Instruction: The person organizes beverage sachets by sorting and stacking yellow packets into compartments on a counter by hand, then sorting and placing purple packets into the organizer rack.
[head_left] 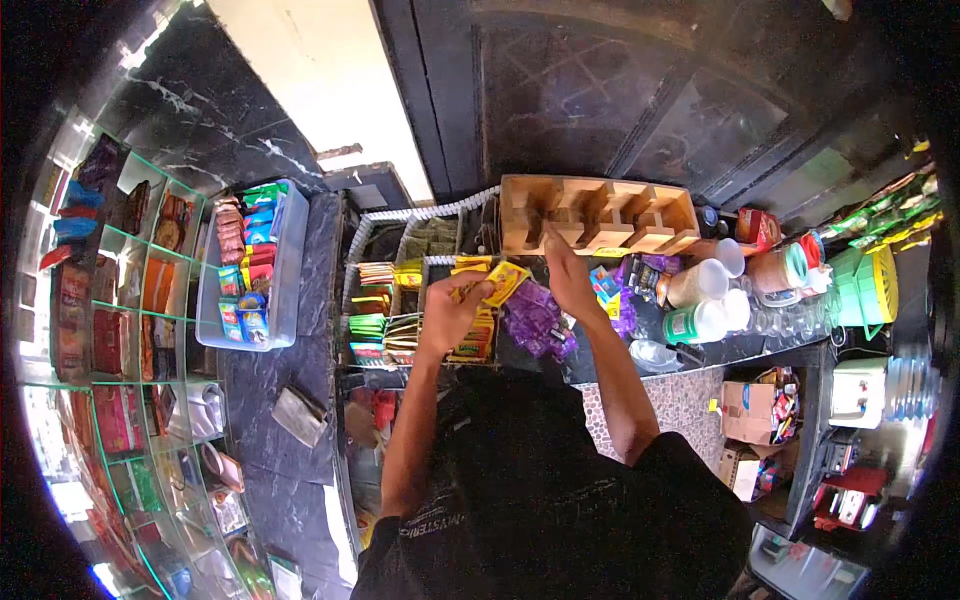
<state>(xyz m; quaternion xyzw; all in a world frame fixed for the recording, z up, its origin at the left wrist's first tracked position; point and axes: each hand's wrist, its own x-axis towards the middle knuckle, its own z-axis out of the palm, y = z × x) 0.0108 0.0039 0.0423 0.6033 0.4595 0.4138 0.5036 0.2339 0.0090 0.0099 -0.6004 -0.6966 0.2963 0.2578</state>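
My left hand [455,312] is closed on a yellow sachet [507,282], which sticks out to the right of its fingers. Below and beside that hand sits a white-edged divided rack [420,262] with rows of upright sachets, yellow, green and red among them. Stretched toward the front of a wooden compartment box [640,238], my right hand [568,275] has a finger extended and no object visible in it. Between my two hands lies a heap of purple packets [538,322]. Some of the right hand's fingers are hidden.
On the left stands a clear plastic bin [290,300] of colourful sachets, beside glass shelves [140,400] of packets. Jars [698,283], glasses and a green-yellow container [868,288] crowd the right side. Lower right, a cardboard box [752,408] holds mixed goods.
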